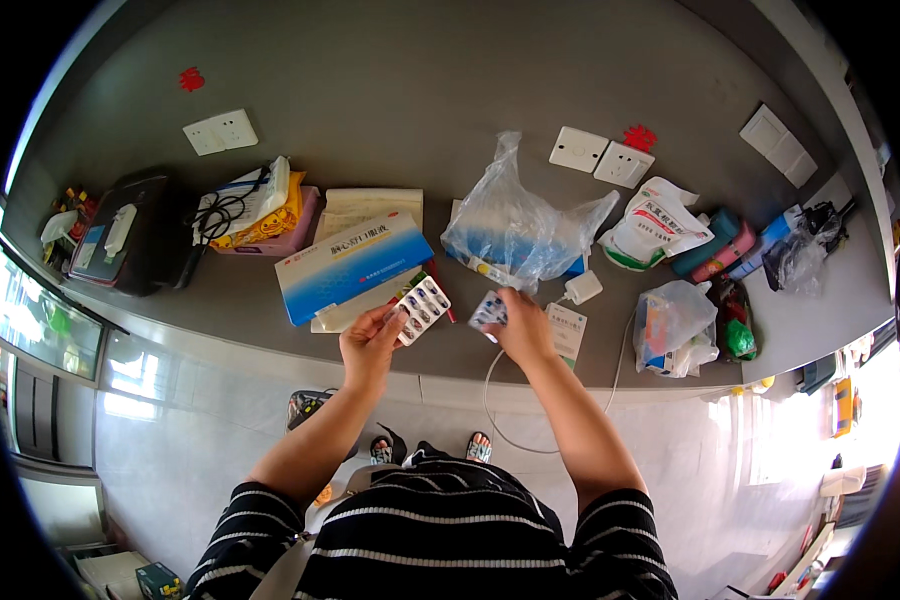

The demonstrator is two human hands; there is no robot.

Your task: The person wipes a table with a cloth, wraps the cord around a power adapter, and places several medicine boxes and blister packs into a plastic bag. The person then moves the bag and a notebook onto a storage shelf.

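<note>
Head view: blister pack (426, 308) in left hand (369, 347), second pack (485, 313) in right hand (524, 328), both in pinch grips.

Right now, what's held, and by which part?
Left fingers: white rectangular blister pack with dark capsules, left edge. Right fingers: silvery blister pack, right edge.

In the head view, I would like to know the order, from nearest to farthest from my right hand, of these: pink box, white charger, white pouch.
Measured from the right hand:
1. White charger, just to the right of the hand.
2. White pouch, farther right, toward the wall.
3. Pink box, across on the left side.
</note>
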